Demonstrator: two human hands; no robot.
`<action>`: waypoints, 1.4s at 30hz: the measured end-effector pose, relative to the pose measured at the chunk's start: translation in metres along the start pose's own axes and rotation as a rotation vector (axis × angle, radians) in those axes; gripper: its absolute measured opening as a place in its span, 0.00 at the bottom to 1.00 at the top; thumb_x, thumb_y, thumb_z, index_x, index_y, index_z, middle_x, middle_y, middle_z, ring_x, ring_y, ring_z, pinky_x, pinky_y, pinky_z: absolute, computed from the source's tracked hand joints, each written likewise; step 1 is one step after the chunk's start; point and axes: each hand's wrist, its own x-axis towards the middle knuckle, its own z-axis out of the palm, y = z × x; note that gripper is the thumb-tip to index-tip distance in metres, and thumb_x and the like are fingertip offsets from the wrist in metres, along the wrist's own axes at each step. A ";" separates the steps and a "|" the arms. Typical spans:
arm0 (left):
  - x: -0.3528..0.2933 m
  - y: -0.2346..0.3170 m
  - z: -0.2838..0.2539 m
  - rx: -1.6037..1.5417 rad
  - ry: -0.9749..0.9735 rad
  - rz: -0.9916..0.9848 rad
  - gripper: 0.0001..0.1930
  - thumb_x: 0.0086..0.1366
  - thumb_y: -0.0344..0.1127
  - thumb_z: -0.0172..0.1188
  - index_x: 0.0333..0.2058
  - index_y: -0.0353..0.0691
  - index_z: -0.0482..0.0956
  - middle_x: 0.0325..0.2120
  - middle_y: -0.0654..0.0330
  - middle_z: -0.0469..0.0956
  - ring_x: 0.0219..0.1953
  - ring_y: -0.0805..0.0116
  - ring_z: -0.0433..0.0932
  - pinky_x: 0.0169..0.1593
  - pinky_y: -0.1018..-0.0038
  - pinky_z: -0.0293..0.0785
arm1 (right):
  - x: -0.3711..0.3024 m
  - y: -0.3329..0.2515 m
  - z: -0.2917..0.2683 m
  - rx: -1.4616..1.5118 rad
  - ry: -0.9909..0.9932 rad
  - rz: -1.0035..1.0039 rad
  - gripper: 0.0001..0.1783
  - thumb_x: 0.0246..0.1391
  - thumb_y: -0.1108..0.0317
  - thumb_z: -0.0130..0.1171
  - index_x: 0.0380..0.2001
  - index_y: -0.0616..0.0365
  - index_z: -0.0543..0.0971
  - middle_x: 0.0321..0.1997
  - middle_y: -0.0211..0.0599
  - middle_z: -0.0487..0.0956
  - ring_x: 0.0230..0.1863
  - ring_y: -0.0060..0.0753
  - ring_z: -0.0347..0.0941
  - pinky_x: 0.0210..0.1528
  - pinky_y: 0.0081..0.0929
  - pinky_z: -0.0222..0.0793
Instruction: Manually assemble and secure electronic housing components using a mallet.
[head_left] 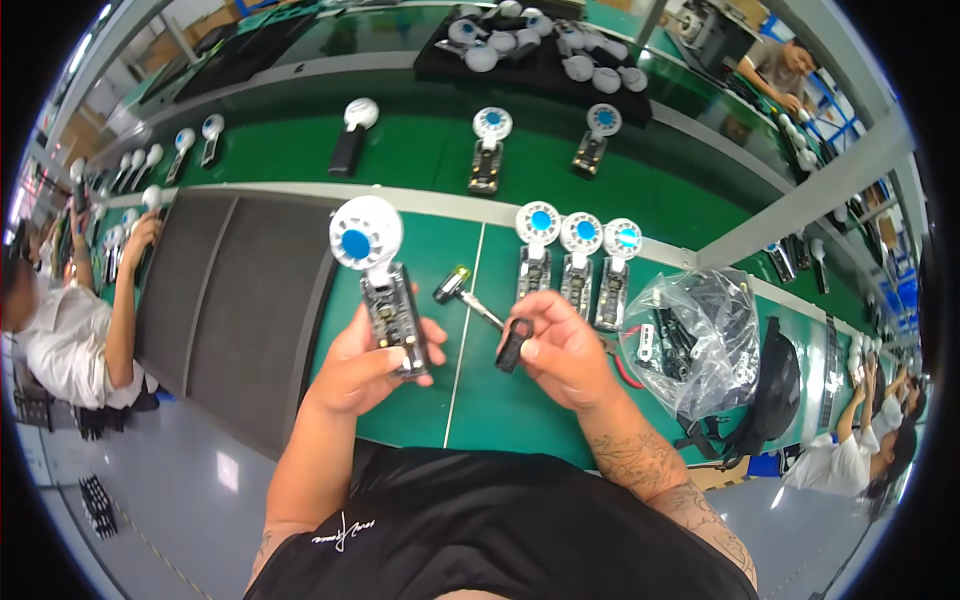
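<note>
My left hand (350,368) is closed around the lower body of a handheld fan (392,305). The fan has a round white head with a blue centre, and its handle is uncovered, showing the circuit board inside. To the right, my right hand (568,352) pinches a small black plastic part (514,346), held apart from the fan. Between the hands and a little farther off lies a tool like a screwdriver (452,286), with a thick black handle and a metal shaft. Three similar open fans (576,262) lie in a row just beyond my right hand.
At right is a clear plastic bag (735,300) of black parts, beside a black curved object (778,385) and a red-handled tool (628,374). A dark tray (260,300) lies left. More fans (487,150) sit on the green conveyor (420,150). Other people work on both sides.
</note>
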 end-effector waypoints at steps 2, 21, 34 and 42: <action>0.002 0.004 0.004 0.024 0.002 -0.015 0.47 0.58 0.20 0.61 0.74 0.41 0.50 0.50 0.40 0.76 0.45 0.53 0.81 0.42 0.67 0.83 | 0.009 -0.013 0.019 -0.003 0.020 0.000 0.23 0.60 0.81 0.62 0.58 0.61 0.72 0.46 0.42 0.79 0.44 0.30 0.77 0.50 0.24 0.74; 0.018 -0.028 0.043 1.049 0.242 0.300 0.39 0.66 0.26 0.58 0.71 0.29 0.48 0.56 0.36 0.72 0.50 0.46 0.81 0.53 0.56 0.78 | 0.033 0.019 0.068 -1.280 0.231 -0.434 0.19 0.53 0.81 0.68 0.50 0.65 0.83 0.40 0.38 0.84 0.37 0.24 0.79 0.42 0.20 0.78; 0.009 -0.036 0.030 1.093 0.221 0.431 0.38 0.63 0.26 0.56 0.70 0.35 0.51 0.52 0.39 0.76 0.44 0.47 0.81 0.46 0.57 0.78 | 0.023 0.010 0.076 -1.271 0.184 -0.262 0.15 0.57 0.79 0.66 0.49 0.67 0.81 0.37 0.38 0.84 0.38 0.24 0.80 0.43 0.21 0.77; -0.017 -0.034 0.017 1.048 0.315 0.381 0.39 0.62 0.26 0.57 0.70 0.36 0.52 0.48 0.40 0.77 0.40 0.49 0.81 0.42 0.59 0.78 | 0.023 0.026 0.101 -1.456 0.013 -0.256 0.20 0.58 0.77 0.64 0.54 0.69 0.79 0.39 0.44 0.84 0.36 0.35 0.80 0.41 0.28 0.78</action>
